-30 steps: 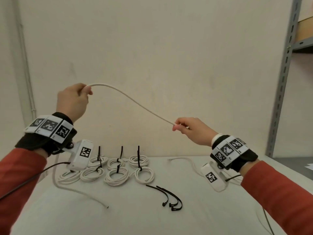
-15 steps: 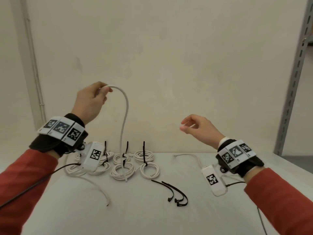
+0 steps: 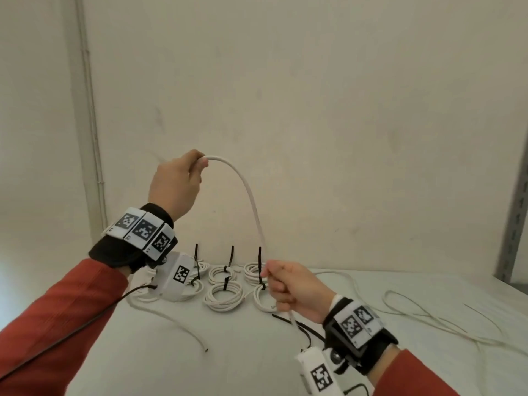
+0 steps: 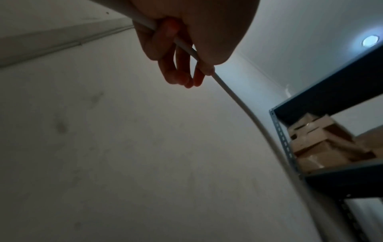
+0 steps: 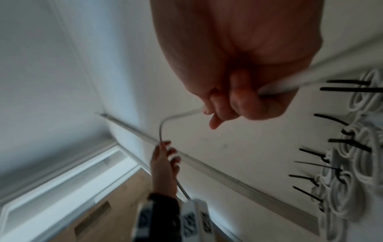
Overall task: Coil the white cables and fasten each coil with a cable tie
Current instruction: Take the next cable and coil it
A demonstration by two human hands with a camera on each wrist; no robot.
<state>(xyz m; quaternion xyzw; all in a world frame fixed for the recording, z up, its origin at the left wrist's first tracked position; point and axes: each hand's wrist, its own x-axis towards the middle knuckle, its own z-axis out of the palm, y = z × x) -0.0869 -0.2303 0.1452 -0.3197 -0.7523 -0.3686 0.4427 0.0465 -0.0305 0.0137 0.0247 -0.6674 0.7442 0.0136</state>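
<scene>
A white cable [image 3: 249, 195] arches in the air between my two hands. My left hand [image 3: 183, 181] is raised and pinches the cable near its top [image 4: 186, 47]. My right hand [image 3: 288, 287] is lower, just above the table, with its fingers curled round the same cable [image 5: 290, 83]. The cable leaves my right fist downward [image 3: 293, 317]. Several finished white coils [image 3: 224, 295], each bound with a black cable tie [image 3: 227, 281], lie in two rows on the table behind my hands. Loose black cable ties [image 3: 303, 328] lie under my right wrist.
The white table [image 3: 228, 361] carries another loose white cable [image 3: 445, 321] sprawled at the right and a cable end [image 3: 183, 327] at the front left. A metal shelf upright [image 3: 514, 218] stands at the right; the wall is close behind.
My right hand let go of the cable, dropped toward the table and gripped it again lower down. My left hand moved right and the cable now bends in a tall arch.
</scene>
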